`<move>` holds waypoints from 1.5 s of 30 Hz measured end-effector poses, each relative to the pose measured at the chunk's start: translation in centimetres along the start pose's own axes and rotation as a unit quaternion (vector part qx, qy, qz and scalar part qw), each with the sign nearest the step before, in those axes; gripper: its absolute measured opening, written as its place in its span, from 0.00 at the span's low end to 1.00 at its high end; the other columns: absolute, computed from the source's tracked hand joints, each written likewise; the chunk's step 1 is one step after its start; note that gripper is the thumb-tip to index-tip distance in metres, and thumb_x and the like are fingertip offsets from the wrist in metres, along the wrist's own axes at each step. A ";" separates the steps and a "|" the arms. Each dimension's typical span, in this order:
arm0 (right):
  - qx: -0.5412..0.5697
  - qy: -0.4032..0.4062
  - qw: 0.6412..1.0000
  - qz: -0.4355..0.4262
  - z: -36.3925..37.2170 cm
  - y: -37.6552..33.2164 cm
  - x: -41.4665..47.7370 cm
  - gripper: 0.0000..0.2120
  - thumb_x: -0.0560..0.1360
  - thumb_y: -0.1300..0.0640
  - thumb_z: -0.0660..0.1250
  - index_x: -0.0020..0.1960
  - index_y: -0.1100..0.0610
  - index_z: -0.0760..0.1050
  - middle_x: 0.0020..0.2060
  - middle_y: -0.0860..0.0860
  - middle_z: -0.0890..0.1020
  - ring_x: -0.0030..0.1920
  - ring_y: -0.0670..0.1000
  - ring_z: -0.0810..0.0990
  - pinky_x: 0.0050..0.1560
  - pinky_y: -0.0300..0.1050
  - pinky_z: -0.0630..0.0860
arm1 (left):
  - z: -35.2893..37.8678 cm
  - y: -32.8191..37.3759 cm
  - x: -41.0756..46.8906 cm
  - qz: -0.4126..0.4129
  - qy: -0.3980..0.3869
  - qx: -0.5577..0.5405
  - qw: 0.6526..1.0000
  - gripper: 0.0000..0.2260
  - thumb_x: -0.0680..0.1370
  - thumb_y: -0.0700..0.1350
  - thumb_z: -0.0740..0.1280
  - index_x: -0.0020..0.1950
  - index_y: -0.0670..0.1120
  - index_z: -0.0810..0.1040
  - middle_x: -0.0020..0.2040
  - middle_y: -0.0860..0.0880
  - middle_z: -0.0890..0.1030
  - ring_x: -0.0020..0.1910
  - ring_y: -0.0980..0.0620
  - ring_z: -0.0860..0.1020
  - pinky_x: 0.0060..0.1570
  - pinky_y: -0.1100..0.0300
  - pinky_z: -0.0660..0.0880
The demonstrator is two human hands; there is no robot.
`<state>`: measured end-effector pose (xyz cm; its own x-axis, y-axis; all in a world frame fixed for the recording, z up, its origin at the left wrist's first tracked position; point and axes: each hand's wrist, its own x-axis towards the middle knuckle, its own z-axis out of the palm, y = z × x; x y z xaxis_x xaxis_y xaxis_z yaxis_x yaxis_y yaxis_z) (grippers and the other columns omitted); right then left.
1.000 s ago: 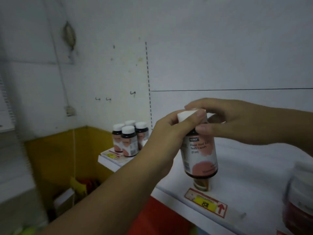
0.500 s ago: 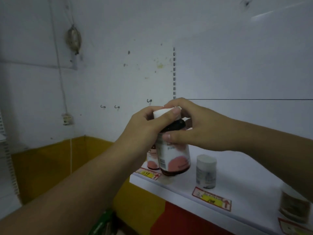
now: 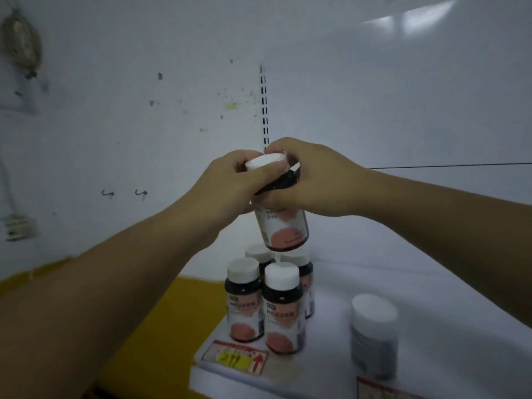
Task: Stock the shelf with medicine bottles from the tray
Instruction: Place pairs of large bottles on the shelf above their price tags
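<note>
Nearest, two bare forearms (image 3: pixel 115 283) reach in from the lower corners and meet mid-view, where both hands hold one medicine bottle (image 3: pixel 283 226) in the air. The left hand (image 3: pixel 230 185) has its fingers and thumb curled round the white cap; the right hand (image 3: pixel 313 180) wraps the dark shoulder just under it, so the label and base hang free below. The bottle is tilted, cap leaning left, and sits clear above the shelf (image 3: pixel 331 355), touching nothing there. Below and a little beyond it, at the shelf's left front corner, a cluster of four matching bottles (image 3: pixel 283 309) stands upright in two tight rows behind a yellow price label (image 3: pixel 234 361); a paler grey-white bottle (image 3: pixel 374 335) stands apart to their right. Farther back is the white wall (image 3: pixel 144 125), with a slotted upright (image 3: pixel 264 110) and two small hooks (image 3: pixel 123 193). The tray is out of view. This looks like the placing step: a bottle held over the group, not yet set down. The next move likely calls for righting it, lowering it onto bare shelf just beside the cluster with the label forward, and letting go gently, since a knock could topple the close-packed neighbours
</note>
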<state>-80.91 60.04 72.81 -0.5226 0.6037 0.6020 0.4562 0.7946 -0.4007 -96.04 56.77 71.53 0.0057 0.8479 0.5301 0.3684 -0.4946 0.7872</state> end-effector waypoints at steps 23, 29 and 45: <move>-0.102 -0.214 0.921 0.308 8.9 9.5 7.8 0.15 0.73 0.62 0.64 0.59 0.57 0.77 0.55 0.57 0.81 0.56 0.58 0.78 0.53 0.50 0.77 | -0.4 -17.9 12.6 -0.115 -0.290 0.066 0.948 0.18 0.65 0.47 0.77 0.51 0.48 0.76 0.52 0.46 0.80 0.51 0.47 0.80 0.44 0.54 0.81; -0.132 -0.214 0.900 0.355 10.6 8.4 7.0 0.13 0.74 0.61 0.62 0.56 0.57 0.78 0.50 0.52 0.82 0.48 0.49 0.80 0.51 0.43 0.76 | -0.3 -19.1 12.6 -0.136 -0.349 0.054 0.926 0.15 0.65 0.48 0.76 0.50 0.46 0.80 0.51 0.44 0.81 0.48 0.47 0.80 0.47 0.54 0.79; -0.336 -0.077 0.878 0.331 2.8 5.4 -5.1 0.29 0.78 0.45 0.57 0.75 0.53 0.53 0.76 0.52 0.57 0.74 0.54 0.56 0.72 0.50 0.55 | 2.6 -11.8 11.7 0.034 -0.244 0.215 0.945 0.26 0.76 0.60 0.60 0.71 0.48 0.65 0.73 0.45 0.65 0.69 0.45 0.67 0.65 0.53 0.64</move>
<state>-77.82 61.49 65.61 -0.0499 0.9618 0.2691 0.9920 0.0791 -0.0987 -97.91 73.08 67.62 0.4320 0.8557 0.2848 0.6950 -0.5171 0.4996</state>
